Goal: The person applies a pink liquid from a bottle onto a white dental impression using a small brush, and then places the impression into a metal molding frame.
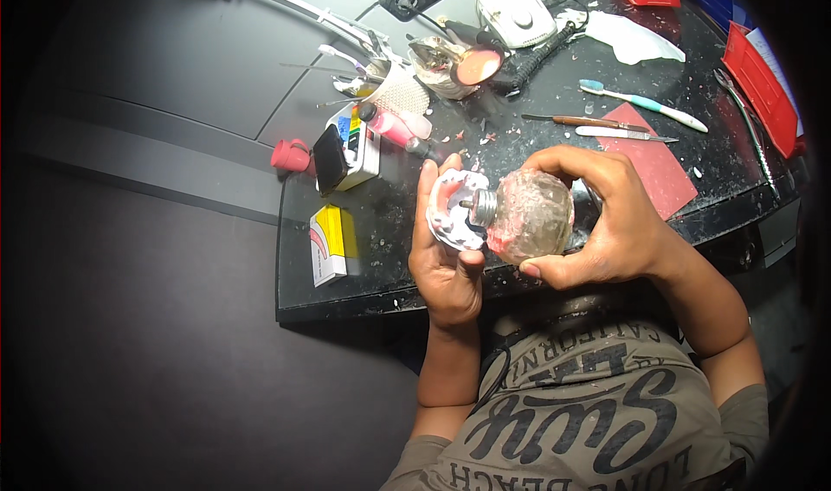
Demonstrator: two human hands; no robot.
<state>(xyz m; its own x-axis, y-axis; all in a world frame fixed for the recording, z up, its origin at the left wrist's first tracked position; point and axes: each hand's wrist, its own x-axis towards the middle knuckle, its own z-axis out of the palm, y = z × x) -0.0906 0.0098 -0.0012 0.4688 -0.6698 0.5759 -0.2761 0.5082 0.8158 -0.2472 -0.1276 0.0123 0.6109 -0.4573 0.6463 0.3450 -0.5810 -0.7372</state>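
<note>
My left hand (445, 285) is closed around a white plaster dental cast (447, 228), fingers behind it and thumb at its lower edge. Pink wax lines part of the cast's arch. In my right hand (616, 210) is a round glass spirit lamp (545, 223), tipped sideways and smeared with pink wax. Its threaded metal neck (483, 206) points left, at the open side of the arch. No flame shows at the wick; whether the neck touches the cast I cannot tell.
A toothbrush (647, 107), a wooden-handled wax knife (589, 121), a scalpel (616, 133) and a pink wax sheet (671, 184) lie at right. Behind stand a tool holder (400, 89), a pink bottle (391, 128) and a white device (517, 13). A yellow-and-white box (329, 247) sits left.
</note>
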